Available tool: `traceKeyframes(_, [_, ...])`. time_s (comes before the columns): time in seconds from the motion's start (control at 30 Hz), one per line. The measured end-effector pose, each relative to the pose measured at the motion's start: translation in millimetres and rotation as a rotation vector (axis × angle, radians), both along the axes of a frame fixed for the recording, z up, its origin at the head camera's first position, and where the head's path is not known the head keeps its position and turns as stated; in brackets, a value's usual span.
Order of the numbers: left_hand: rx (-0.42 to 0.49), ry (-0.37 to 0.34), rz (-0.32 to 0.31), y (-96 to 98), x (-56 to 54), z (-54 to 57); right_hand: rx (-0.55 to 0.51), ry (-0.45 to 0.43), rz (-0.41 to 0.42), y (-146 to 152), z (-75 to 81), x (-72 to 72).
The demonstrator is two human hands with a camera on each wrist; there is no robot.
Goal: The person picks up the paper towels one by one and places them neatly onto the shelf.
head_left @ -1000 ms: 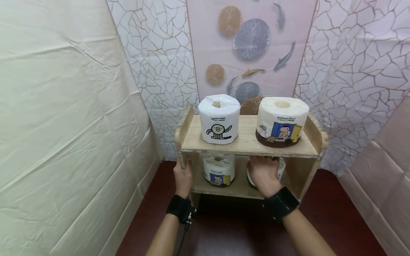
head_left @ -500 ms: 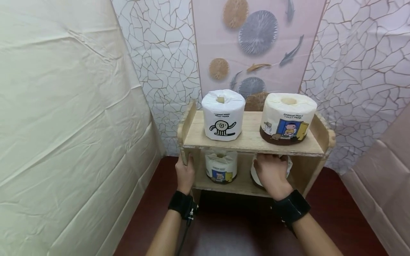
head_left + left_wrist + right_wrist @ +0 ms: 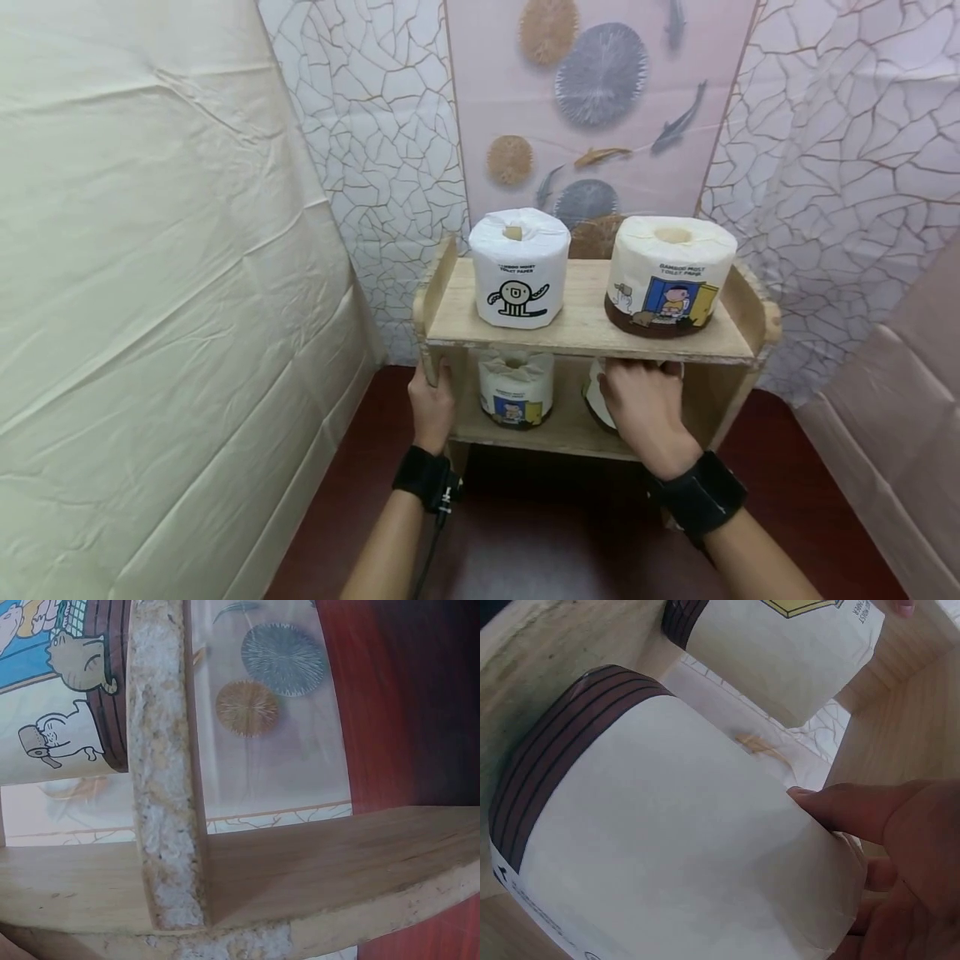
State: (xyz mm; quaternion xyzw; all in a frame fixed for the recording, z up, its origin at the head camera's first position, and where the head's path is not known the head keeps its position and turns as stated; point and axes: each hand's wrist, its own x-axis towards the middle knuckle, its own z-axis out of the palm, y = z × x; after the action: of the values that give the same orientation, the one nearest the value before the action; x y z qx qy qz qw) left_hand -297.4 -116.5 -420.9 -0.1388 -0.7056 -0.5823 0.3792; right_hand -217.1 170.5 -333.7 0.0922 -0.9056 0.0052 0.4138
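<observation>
My left hand (image 3: 432, 406) grips the left side board of a small wooden shelf (image 3: 570, 342); only a sliver of it shows in the left wrist view's lower corner. Under the top board, my right hand (image 3: 647, 404) holds the upper end of a wrapped toilet paper roll (image 3: 682, 825) at the right of the lower level. In the right wrist view the thumb (image 3: 855, 810) lies on the roll's edge, with other fingers at its top end. Much of this roll is hidden in the head view. A second toilet paper roll (image 3: 516, 392) stands upright on the lower level's left.
On the top board stand a white toilet paper roll (image 3: 520, 271) at left and a cream, brown-based roll (image 3: 670, 279) at right. The shelf rests on a dark red table (image 3: 525, 533). Cloth hangings (image 3: 225, 292) enclose the sides and back.
My right hand has shifted slightly right and its wrist has swung rightward, the held roll turning a little with it. My left hand keeps its grip. The head view has shifted a little.
</observation>
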Motion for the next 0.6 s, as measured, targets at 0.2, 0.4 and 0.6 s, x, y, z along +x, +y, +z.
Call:
traceKeyframes(0.2, [-0.009, -0.02, 0.007, -4.1, -1.8, 1.7, 0.059, -0.014, 0.066, 6, -0.2, 2.9])
traceKeyframes(0.4, [0.013, -0.03, 0.01, -3.7, -1.5, 2.6, 0.107, -0.123, 0.13, 11, 2.9, 8.4])
traceKeyframes(0.6, [0.004, -0.029, 0.013, -1.0, -0.8, -0.6, 0.123, -0.183, 0.144, 16, 5.4, 13.0])
